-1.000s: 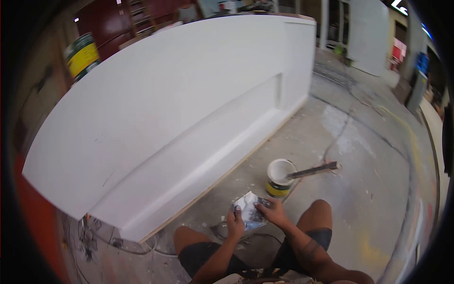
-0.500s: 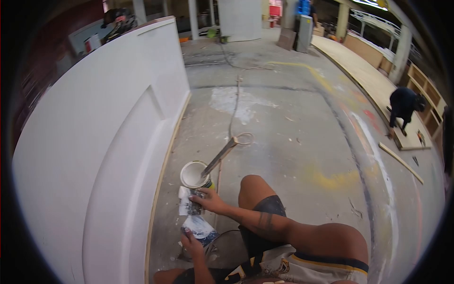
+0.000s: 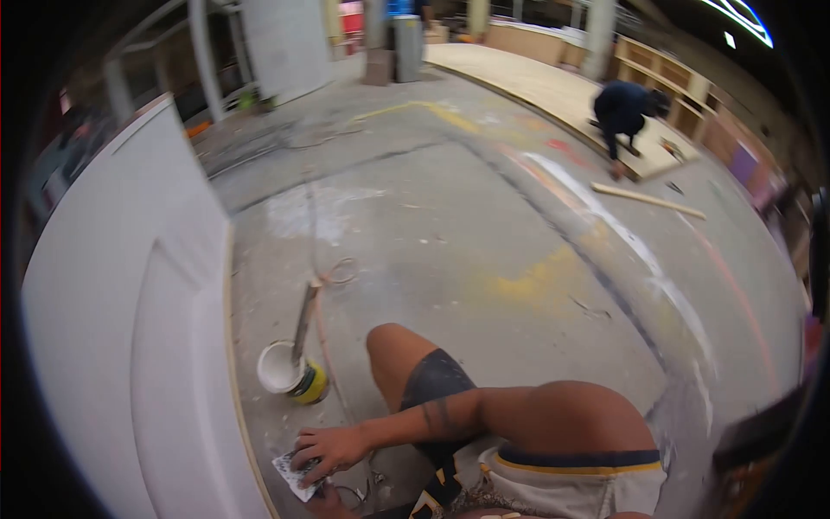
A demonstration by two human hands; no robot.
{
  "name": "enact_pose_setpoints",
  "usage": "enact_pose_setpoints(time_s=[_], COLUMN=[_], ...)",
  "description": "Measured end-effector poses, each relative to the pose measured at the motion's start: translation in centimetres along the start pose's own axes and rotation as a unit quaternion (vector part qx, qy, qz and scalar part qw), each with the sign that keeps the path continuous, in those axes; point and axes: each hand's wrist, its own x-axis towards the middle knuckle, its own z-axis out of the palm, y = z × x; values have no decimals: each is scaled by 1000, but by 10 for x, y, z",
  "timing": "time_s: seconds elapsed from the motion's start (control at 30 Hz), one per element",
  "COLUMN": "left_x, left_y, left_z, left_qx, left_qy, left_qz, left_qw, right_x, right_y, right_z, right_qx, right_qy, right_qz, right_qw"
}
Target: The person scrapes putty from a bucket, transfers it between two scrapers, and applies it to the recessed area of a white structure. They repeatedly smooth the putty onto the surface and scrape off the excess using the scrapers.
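Observation:
My right hand (image 3: 333, 448) reaches down to the left across my knee, its fingers laid over a small grey-and-white speckled sheet (image 3: 292, 476) low by the concrete floor. Only a sliver of my left hand (image 3: 322, 503) shows under it at the bottom edge, and its grip is hidden. A white-filled paint can (image 3: 278, 370) with a yellow band stands just beyond the hand, with a long stick (image 3: 304, 313) leaning out of it. The can sits beside the base of a large white panel (image 3: 104, 294) on my left.
A thin cable (image 3: 313, 216) runs across the floor past the can. Far right, another person (image 3: 624, 111) bends over a plywood platform (image 3: 536, 82), with a wooden strip (image 3: 648, 201) lying nearby. Pillars and shelving stand at the back.
My view has swung right, away from the white panel. The right hand has moved from beside the can down onto the sheet. The left hand has dropped almost out of view.

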Motion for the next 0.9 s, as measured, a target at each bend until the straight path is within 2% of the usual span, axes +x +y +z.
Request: enact_pose_setpoints(time_s=[0.1, 0.17, 0.23, 0.37, 0.43, 0.57, 0.63, 0.67, 0.73, 0.9], left_x=[5, 5, 9, 15, 9, 9, 13, 11, 2, -2], left_y=[-4, -5, -6, -12, -16, -25, -31, -33, -36, -44], left_z=[14, 15, 16, 24, 24, 23, 25, 27, 27, 23], left_qx=[7, 16, 25, 37, 47, 70, 79, 82, 93, 119], left_qy=[-49, -55, -56, -56, -55, -43, -36, -34, -33, -12], left_qz=[8, 13, 20, 29, 26, 32, 37, 37, 33, 47], left_qw=[999, 998, 998, 997, 997, 996, 996, 995, 995, 992], right_x=[-7, -12, -16, -24, -28, -40, -51, -59, -73, -80], right_y=[10, 15, 20, 27, 28, 34, 40, 41, 42, 48], right_z=[3, 7, 10, 14, 18, 22, 23, 24, 27, 26], right_qx=[-68, -104, -151, -171, -172, -186, -215, -215, -137, -129], right_qy=[20, 24, 0, 2, -40, -28, -90, -91, -192, -144], right_qz=[44, 53, 109, 134, 196, 233, 277, 282, 419, 484], right_qw=[997, 993, 983, 976, 965, 954, 932, 931, 877, 853])
